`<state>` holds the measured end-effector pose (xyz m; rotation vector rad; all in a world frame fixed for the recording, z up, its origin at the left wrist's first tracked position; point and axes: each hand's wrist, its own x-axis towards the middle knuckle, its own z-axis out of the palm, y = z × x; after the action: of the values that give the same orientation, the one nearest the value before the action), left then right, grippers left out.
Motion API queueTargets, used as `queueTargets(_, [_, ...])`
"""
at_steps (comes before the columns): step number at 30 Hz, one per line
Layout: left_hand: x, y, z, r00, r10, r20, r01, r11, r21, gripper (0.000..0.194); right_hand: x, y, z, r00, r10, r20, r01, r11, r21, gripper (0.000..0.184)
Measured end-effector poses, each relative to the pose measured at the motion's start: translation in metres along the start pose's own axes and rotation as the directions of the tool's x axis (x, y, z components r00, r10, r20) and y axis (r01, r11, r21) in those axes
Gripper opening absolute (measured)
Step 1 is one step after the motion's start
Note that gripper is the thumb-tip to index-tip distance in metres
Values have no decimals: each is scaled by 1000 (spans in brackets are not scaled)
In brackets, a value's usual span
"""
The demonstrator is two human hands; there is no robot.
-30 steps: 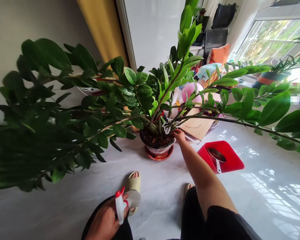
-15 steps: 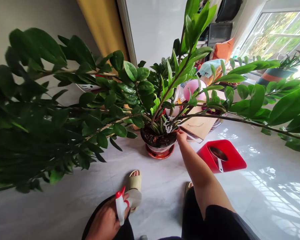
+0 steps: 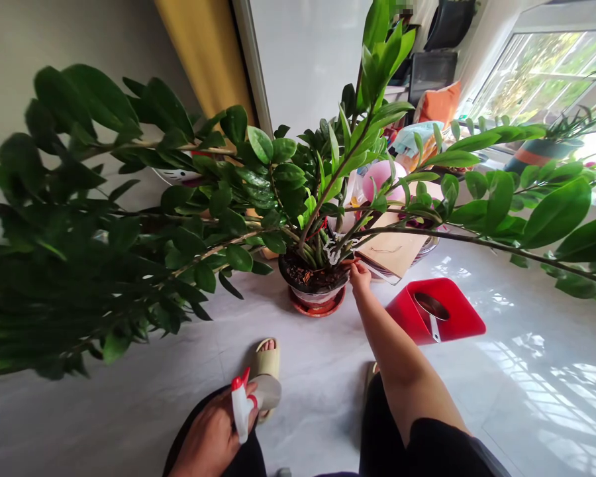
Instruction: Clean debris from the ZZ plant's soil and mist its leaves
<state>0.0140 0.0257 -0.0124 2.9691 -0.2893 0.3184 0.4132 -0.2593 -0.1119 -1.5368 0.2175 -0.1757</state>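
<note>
A large potted plant with long leafy stems spreads across the view, rooted in a pot (image 3: pixel 318 297) of dark soil on a reddish saucer (image 3: pixel 318 311). At the pot's right rim, my right hand (image 3: pixel 360 275) is closed in a pinch; a thin brownish bit shows by the fingertips, too small to name. White ties (image 3: pixel 334 250) circle the stems just above it. Low in the view, my left hand (image 3: pixel 211 430) is wrapped round a spray bottle (image 3: pixel 268 392) with a white and red trigger head, held over my left leg.
A red bin-like container (image 3: pixel 464 315) with a metal ladle-like pan (image 3: pixel 433 307) in it stands right of my arm. Behind the pot are a cardboard piece (image 3: pixel 392 248) and a pink balloon-like ball (image 3: pixel 383 180). My slippered foot (image 3: pixel 267 361) is before the pot.
My right hand has shifted very slightly at the pot's rim, and a brownish bit shows more by its fingertips. The left hand keeps the spray bottle. The view has turned a little.
</note>
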Motion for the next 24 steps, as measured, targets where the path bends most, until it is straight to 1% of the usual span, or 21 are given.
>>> queueTargets(6, [1,5,-4,999,-37,31,39,998,-47,45,-5,-14,-2,998,32,59,-39,993,114,27])
queueTargets(10, [-2,2,1,999,-43,8,43,994,-99,43,-13,-20,0,989,72,126,-94,979,180,28])
queueTargets(14, [-3,1,2,999,-42,-9,40,994,-102,44,-22,-20,-2,972,143,186,-186,952,242,32])
queueTargets(18, [-1,3,-2,999,-34,-27,30,991,-129,44,-26,-19,-5,949,208,236,-272,920,281,31])
queueTargets(21, [-1,2,-2,999,-39,-25,35,989,-146,40,-26,-18,-5,939,231,255,-306,900,311,29])
queueTargets(24, [-4,-1,4,999,-31,-14,29,988,-154,38,-26,-17,-4,935,244,259,-324,885,335,30])
